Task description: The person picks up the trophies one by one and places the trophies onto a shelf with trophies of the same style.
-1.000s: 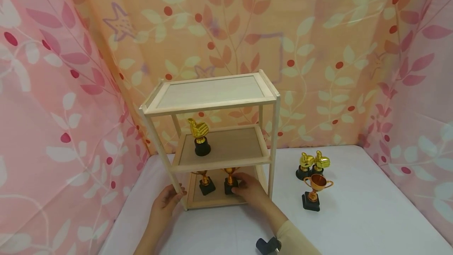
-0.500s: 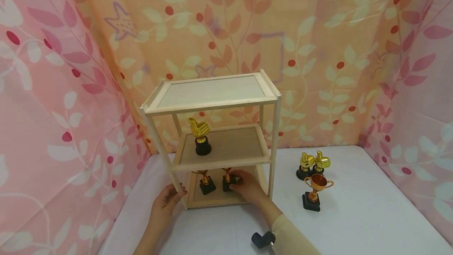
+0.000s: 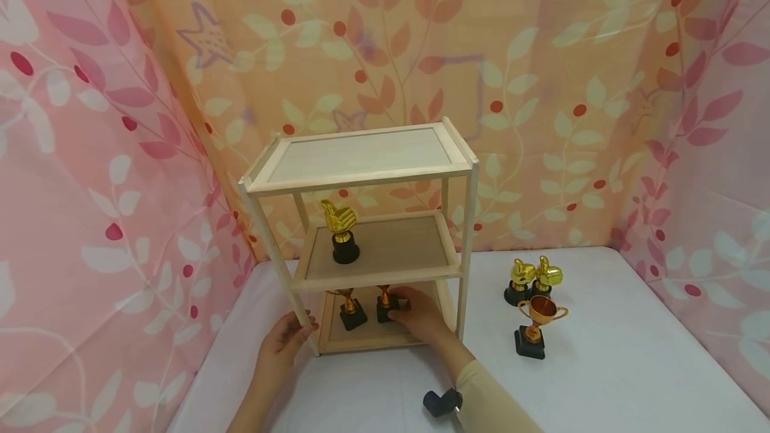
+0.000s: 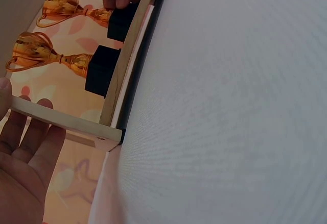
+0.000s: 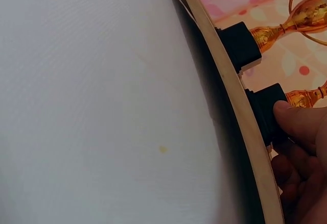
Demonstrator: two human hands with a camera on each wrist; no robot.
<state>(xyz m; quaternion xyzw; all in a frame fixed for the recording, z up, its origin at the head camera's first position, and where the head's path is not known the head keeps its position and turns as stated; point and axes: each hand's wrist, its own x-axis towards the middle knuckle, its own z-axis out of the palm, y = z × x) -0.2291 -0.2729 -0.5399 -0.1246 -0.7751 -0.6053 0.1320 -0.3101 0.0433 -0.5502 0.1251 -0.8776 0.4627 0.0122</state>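
R hand (image 3: 424,313) grips a cup trophy (image 3: 385,305) by its black base, lower centre of head view; thumb on the base edge, other fingers curled (partly hidden). Trophy looks upright, on the bottom tier of a pale wood rack (image 3: 361,156). Looks: shiny copper-orange, ringed narrow stem, chunky squarish black base, loop handles per L wrist view, upper L of that frame; bowl mostly cut off by mid tier in head view.

L hand (image 3: 283,338) holds the rack's L front post (image 3: 273,252), thumb one side, fingers the other, lower L of centre.

2nd cup trophy (image 3: 352,316), same finish, stands just L of the held one, apart from it. Gold thumbs-up trophy (image 3: 344,246) w/ round blk base on mid tier, centre of frame.

R side of frame, on white cloth (image 3: 631,339): another cup trophy (image 3: 533,333) in front of two gold thumbs-up trophies (image 3: 519,279), those close together. Blk angled item (image 3: 439,403) by beige sleeve (image 3: 490,393), bottom centre. Floral curtain (image 3: 541,52) behind.
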